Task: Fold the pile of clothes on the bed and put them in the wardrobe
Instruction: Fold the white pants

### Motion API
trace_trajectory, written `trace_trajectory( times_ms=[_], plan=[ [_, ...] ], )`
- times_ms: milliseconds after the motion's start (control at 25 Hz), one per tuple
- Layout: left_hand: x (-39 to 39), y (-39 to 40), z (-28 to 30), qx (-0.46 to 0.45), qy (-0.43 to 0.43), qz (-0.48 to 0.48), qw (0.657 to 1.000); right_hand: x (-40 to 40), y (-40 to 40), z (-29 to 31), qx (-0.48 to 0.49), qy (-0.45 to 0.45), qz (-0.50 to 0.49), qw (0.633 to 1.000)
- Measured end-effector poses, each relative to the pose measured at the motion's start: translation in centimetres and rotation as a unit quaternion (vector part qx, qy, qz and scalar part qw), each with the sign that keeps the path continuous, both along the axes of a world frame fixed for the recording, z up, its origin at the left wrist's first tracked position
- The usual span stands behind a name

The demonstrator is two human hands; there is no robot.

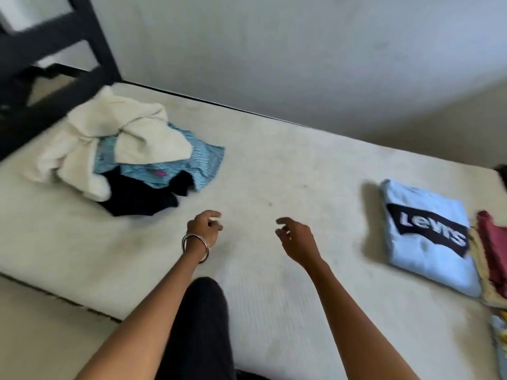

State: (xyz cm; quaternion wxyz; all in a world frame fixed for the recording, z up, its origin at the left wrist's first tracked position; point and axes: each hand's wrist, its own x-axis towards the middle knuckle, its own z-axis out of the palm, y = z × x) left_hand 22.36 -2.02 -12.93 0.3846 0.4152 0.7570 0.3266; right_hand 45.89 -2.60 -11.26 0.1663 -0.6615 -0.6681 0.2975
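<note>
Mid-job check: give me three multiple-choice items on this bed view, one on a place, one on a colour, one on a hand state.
1. Where is the unfolded pile?
A far left of the mattress
B beside the folded shirt
C on the floor

2. Colour of the folded Levi's shirt?
A red
B light blue
C black

3. What do the left hand and right hand hold?
A a garment each
B one shared garment
C nothing

Key: A, it lies by the dark frame; B, pale blue fabric; C, fingers loosely curled over bare mattress.
</note>
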Motion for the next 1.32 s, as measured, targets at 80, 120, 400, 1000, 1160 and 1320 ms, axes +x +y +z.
trace_trajectory(
  times_ms=[80, 120, 400, 1000, 1160, 1320],
  plan=[
    [-5.3, 1.5, 0.0, 0.042, 0.071, 0.089, 0.993, -3.7, 0.9, -1.1, 0.005, -0.017, 0.027, 0.999],
    [-8.2, 2.7, 0.3, 0.059, 0.114, 0.125, 0.984, -6.0, 1.7, -1.7, 0.008, -0.017, 0.039, 0.999],
    [-18.8, 14.2, 2.2, -0.018, 0.475, -0.005, 0.880, -15.8, 8.4, -4.4, 0.017, 0.034, 0.100, 0.994],
    [-18.5, 17.9, 14.0, 0.020, 0.368, -0.204, 0.907, -16.0, 12.6, -1.3, -0.047, 0.239, 0.006, 0.970],
    [-11.7, 12.7, 18.6, 0.072, 0.101, -0.233, 0.965, -15.7, 11.8, 5.8, -0.216, 0.543, -0.129, 0.801],
    [-4.7, 7.1, 17.9, 0.133, -0.187, -0.298, 0.927, -13.3, 10.5, 10.5, -0.212, 0.554, -0.065, 0.803]
  ],
)
